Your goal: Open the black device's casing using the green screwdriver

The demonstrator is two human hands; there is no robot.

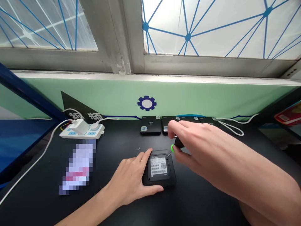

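Observation:
A small black square device (pixel 160 169) lies bottom-up on the black table, showing a white barcode label. My left hand (pixel 131 182) grips its left side, thumb along the near edge and forefinger along the far edge. My right hand (pixel 192 144) is closed round a screwdriver with a black and green handle (pixel 176 145). Its thin tip touches the device's far right corner. Two tiny screws (pixel 138 148) lie on the table just beyond my left hand.
Several more black boxes (pixel 150 125) stand in a row against the green wall. A white power strip (pixel 82 130) with plugs and cables sits at the left back. A blurred-out item (pixel 78 168) lies left of my left hand. White cable loops (pixel 231 125) at right.

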